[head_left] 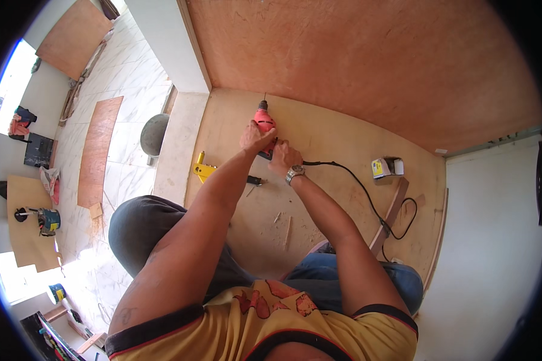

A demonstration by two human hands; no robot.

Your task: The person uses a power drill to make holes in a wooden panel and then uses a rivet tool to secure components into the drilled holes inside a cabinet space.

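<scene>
A red power drill (pixel 264 118) with a dark chuck lies low over the plywood floor, its thin bit pointing at the base of the upright plywood panel (pixel 343 72). Whether the bit touches the panel, I cannot tell. My left hand (pixel 258 138) is wrapped over the drill's body. Behind it, my right hand (pixel 286 159), with a watch on its wrist, grips the handle end; its fingers are partly hidden. A black cord (pixel 352 173) runs from there to the right. Under my left forearm lies a yellow tool (pixel 203 171), partly covered.
A small open box (pixel 387 168) and a wood strip (pixel 396 207) lie to the right, beside the looped cord. Wood scraps (pixel 288 230) lie before my knees. Left, past a pale ledge (pixel 179 141), are a round grey basin (pixel 155 135) and a plywood strip (pixel 100 150) on marble-look tiles.
</scene>
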